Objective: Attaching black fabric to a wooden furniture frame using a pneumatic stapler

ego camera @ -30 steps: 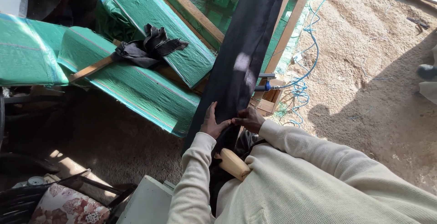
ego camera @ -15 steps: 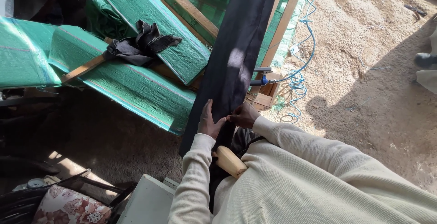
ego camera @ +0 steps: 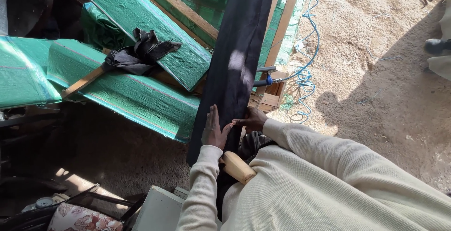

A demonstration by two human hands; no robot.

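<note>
Both hands press the black fabric panel (ego camera: 237, 66): left hand (ego camera: 214, 131) flat (fingers released), right hand (ego camera: 251, 119) pinching its edge

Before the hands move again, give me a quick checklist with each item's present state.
1. Left hand flat on the black cloth: ok, palm pressed, fingers spread.
2. Right hand gripping the cloth edge: ok, fingers pinch it beside the left thumb.
3. Cloth lying smooth over the frame: ok along the visible length; its lower end is hidden behind the arms.
4. Wooden handle secure: cannot tell; it sits tucked between left forearm and chest, the tool's head hidden.
5. Blue cable away from the hands: ok, it lies on the sandy ground to the right.
6. Cloth fastened to the wood: cannot tell.
</note>
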